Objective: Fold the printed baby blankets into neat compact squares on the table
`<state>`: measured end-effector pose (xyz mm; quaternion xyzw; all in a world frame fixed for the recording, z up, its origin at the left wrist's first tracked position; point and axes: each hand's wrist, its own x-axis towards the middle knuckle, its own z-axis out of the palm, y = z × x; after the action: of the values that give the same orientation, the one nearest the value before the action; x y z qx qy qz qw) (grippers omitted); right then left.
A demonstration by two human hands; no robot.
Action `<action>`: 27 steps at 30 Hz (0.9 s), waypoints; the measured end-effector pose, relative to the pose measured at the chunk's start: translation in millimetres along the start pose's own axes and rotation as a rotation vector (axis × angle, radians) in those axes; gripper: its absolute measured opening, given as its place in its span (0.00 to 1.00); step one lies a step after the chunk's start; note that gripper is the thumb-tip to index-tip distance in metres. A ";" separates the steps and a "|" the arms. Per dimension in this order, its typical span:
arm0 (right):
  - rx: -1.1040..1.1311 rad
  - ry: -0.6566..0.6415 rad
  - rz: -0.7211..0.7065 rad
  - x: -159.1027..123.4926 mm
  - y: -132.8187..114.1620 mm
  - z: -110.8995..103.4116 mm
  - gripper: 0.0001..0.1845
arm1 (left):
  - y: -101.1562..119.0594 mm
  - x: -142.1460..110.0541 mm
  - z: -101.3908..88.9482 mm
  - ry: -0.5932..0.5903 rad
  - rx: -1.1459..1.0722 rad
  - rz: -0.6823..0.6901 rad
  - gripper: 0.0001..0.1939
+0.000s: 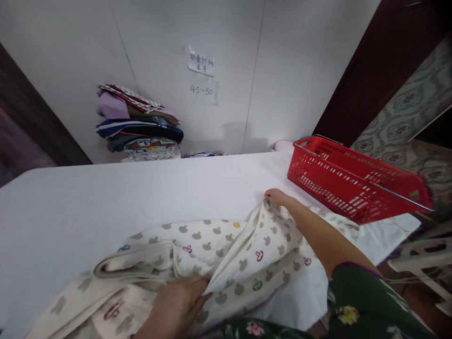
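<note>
A cream cloth [243, 249] printed with grey, red, green, blue and yellow mushroom shapes lies rumpled along the front of the table. My right hand [277, 197] pinches its edge on the far side and lifts it into a raised fold. Nearer to me, my left hand [180, 301] is closed on the same edge, with the fabric stretched taut between both hands. Left of that hand the cloth is bunched in loose layers. Part of the cloth on the right passes behind my right forearm.
A red plastic basket [346, 183] with wire handles stands at the table's right end. Folded fabrics [141, 125] are stacked beyond the far edge, by a wall bearing two paper notes [201, 63]. The white-covered table [88, 202] reaches left; a white plastic stool [423, 263] is at right.
</note>
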<state>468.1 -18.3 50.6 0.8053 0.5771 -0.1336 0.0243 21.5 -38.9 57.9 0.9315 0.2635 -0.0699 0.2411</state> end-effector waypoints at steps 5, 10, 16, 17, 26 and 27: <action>-0.024 -0.031 0.017 2.4 -4.6 2.8 0.12 | 0.2 0.6 0.8 0.007 0.033 0.004 0.14; 0.050 0.002 0.035 -1.3 -9.4 -3.9 0.08 | 5.8 -2.9 -2.8 -0.002 0.059 -0.026 0.14; 0.282 0.205 0.013 -48.9 20.7 -69.1 0.10 | 4.3 -3.8 -21.5 0.103 -0.052 -0.122 0.16; 0.382 0.268 0.001 -61.0 28.1 -83.3 0.12 | 3.7 -2.2 -27.4 0.130 -0.069 -0.154 0.17; 0.753 0.499 -0.020 -128.5 62.5 -157.9 0.15 | 16.0 11.2 -77.8 0.264 -0.051 -0.196 0.22; 0.736 0.510 -0.010 -130.9 64.0 -159.9 0.14 | 17.8 11.4 -81.1 0.283 -0.038 -0.183 0.22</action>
<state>518.9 -129.6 229.1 0.7649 0.4825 -0.1271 -0.4075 40.8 -7.4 133.2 0.8994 0.3799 0.0451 0.2115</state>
